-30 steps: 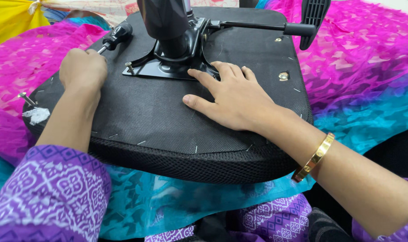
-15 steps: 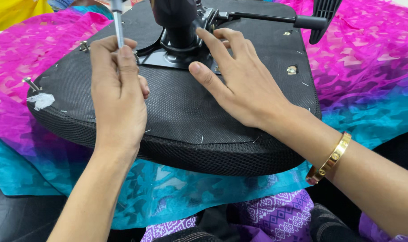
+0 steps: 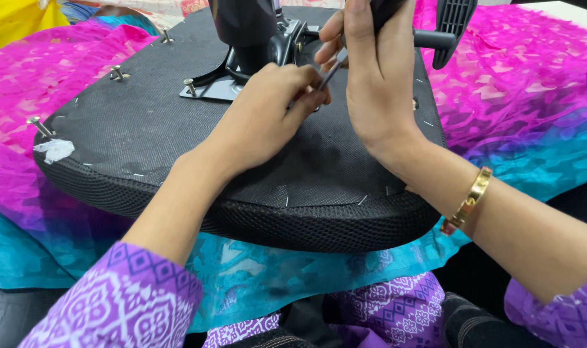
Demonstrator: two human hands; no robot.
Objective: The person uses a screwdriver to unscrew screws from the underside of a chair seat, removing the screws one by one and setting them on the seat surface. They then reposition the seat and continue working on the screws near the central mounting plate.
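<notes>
1. Half a second earlier the left hand [image 3: 267,119] stood upright over the left of the seat base [image 3: 177,138], gripping a thin metal tool point-up; it has since crossed to the centre and lies low, beside the metal mounting plate [image 3: 213,87].
2. The right hand [image 3: 374,77], which lay flat with fingers spread on the black underside, is now raised on edge, fingers pointing up toward the lever handle [image 3: 451,29].
3. The thin metal tool [image 3: 332,69] sits slanted between the two hands, its lower end pinched in the curled fingers of the left hand, its upper part against the right hand's fingers.
4. The left hand is closed around the tool. The right hand is half curled, touching the tool; whether it truly grips it cannot be told.
5. The upturned seat base rests on pink and teal patterned fabric [image 3: 525,109], its central black column [image 3: 242,26] rising out of the top of the view.
6. Loose bolts [image 3: 190,86] stand up from the underside at the left and rear edges, and a scrap of white material [image 3: 54,149] clings to the left rim.
7. A gold bangle [image 3: 467,200] circles the right wrist; purple patterned sleeves [image 3: 123,303] frame the bottom.
</notes>
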